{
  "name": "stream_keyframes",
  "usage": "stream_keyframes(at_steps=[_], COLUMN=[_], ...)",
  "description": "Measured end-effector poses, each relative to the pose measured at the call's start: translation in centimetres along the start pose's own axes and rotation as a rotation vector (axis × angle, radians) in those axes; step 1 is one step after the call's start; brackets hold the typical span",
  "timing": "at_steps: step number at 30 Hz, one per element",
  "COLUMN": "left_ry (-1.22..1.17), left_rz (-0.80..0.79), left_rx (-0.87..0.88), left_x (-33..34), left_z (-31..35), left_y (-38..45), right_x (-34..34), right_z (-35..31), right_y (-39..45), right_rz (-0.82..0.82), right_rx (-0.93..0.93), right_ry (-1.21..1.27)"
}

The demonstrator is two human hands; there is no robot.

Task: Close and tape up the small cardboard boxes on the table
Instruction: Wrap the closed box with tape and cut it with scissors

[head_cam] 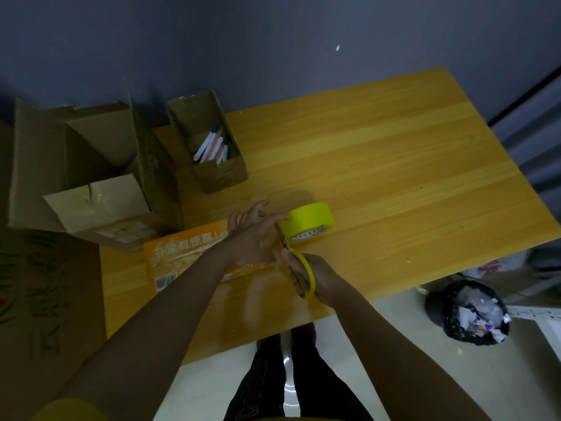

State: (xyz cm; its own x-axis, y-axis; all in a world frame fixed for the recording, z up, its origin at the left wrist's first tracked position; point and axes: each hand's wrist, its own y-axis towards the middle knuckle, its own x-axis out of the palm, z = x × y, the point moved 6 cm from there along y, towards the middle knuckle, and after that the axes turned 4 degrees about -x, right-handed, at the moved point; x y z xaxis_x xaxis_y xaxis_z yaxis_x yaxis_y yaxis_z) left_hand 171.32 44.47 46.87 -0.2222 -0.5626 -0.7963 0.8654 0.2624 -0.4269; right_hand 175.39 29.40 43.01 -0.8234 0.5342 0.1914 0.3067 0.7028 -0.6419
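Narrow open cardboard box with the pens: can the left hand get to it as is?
Probably yes. The left hand rests open by the yellow tape roll, holding nothing, and bare wooden table lies between it and the narrow open cardboard box.

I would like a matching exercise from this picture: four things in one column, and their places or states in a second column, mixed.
Things:
1. scissors
2. tape roll
3. narrow open box
4. orange box

Places or states:
a. holds pens
b. held in the right hand
c. lies flat under the left hand
d. stands on the table, beside the scissor blades

Pairs: 1-b, 2-d, 3-a, 4-c
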Motion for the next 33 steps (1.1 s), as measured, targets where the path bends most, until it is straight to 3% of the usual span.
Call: stream_keyframes(at_steps=[6, 10, 15, 20, 25, 27, 30, 31, 33], left_ry=[0.015, 0.026, 0.035, -0.088, -0.097, -0.123, -0.121, -0.121, -0.147], left_rz=[-0.039, -0.064, -0.072, -0.064, -0.019, -0.029, -0.031, -0.033, -0.034], left_rx=[-0.004, -0.011, -0.036, -0.065, -0.084, -0.085, -0.083, -0.089, -0.098], left_x=[0.4, 0.2, 0.2, 0.2, 0.3, 0.3, 0.2, 0.1, -0.1], left_z=[-0.4, -0.1, 0.2, 0.2, 0.1, 0.1, 0.4, 0.5, 0.7], left_y=[0.3, 0.4, 0.3, 0.2, 0.3, 0.3, 0.2, 0.1, 0.0], right_x=[-0.6, -1.5, -4.7, -7.6, -7.0, -5.9, -3.2, -2.6, -2.2], right_z=[0.0, 0.2, 1.0, 1.1, 0.2, -2.4, -8.5, -9.9, -10.9], right_y=[-0.6, -1.7, -3.4, -3.3, -2.0, -2.2, -3.7, -3.1, -0.3], right_rz=[0.035, -0.015, 0.066, 0.239, 0.331, 0.432, 0.639, 0.606, 0.402], right_rx=[0.025, 0.111, 0.169, 0.053, 0.009, -0.198, -0.778, -0.818, -0.602], right_ry=[-0.072, -0.294, -0.463, -1.262, -1.372, -1.406, -1.273, -1.274, -1.350])
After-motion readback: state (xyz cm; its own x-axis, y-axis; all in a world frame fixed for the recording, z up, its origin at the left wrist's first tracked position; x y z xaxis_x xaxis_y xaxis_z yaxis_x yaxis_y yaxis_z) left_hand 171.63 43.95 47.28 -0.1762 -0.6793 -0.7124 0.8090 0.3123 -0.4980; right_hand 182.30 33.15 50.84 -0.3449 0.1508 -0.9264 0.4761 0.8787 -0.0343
